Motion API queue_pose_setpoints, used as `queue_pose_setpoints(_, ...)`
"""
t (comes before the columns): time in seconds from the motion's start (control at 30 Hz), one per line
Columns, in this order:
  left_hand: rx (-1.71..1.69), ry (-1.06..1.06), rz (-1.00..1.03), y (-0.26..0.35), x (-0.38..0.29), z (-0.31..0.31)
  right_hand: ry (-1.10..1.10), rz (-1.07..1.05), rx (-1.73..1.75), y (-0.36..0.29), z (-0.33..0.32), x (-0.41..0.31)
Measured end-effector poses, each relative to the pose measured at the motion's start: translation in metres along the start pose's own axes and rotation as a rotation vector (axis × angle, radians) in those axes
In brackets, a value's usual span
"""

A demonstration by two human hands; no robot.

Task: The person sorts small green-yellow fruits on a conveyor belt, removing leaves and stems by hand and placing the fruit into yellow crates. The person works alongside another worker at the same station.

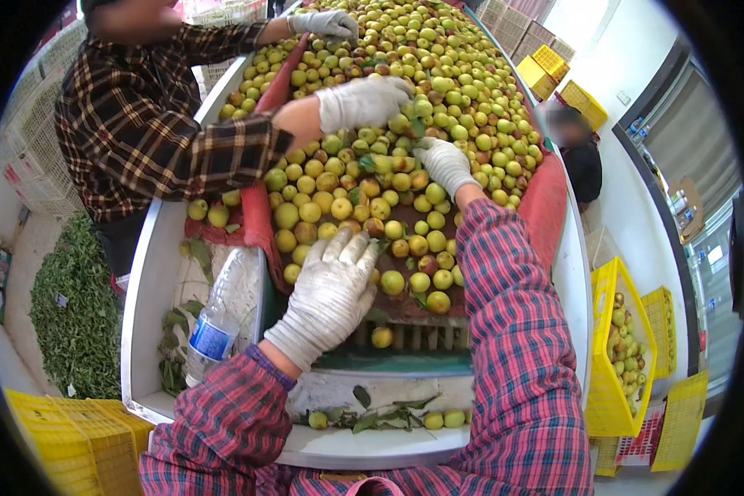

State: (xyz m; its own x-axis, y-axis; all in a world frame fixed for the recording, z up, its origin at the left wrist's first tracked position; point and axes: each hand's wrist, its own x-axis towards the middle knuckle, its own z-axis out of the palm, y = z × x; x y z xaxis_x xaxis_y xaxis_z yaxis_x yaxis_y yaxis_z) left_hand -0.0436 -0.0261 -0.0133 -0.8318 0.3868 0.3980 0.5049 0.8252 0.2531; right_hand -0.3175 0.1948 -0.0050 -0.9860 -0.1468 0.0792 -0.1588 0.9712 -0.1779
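Many green-yellow and reddish jujube fruits lie heaped on a sorting table with white metal sides. My left hand, in a whitish knit glove, rests palm down with its fingers apart at the near left of the heap, its fingertips touching fruit. Further up and to the right, my right hand, also gloved, reaches into the fruit beside some green leaves; its fingertips are partly hidden, so its grip is unclear. One fruit lies on the slatted grate at the near end.
A co-worker in a plaid shirt reaches in from the left with gloved hands. A clear plastic bottle lies in the left tray. Yellow crates stand at right, others at lower left. Another person is beyond the right side. Leaves cover the floor.
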Motion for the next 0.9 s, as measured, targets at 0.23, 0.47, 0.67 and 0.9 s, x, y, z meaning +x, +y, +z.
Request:
queue_pose_setpoints(0.23, 0.02, 0.025, 0.004, 0.0, 0.002, 0.007, -0.279, -0.218, 0.787, 0.015, -0.012, -0.129)
queue_pose_setpoints(0.47, -0.187, 0.12, -0.069, 0.011, 0.002, -0.009, -0.403, -0.236, 1.109, -0.013, -0.064, -0.213)
queue_pose_setpoints(0.67, -0.486, -0.06, -0.031, 0.025, 0.002, -0.029, -0.439, -0.215, 0.912, -0.05, -0.089, -0.267)
queue_pose_setpoints(0.9, -0.27, -0.2, 0.068, 0.013, -0.007, -0.009, -0.341, 0.003, 0.83, -0.018, -0.137, -0.351)
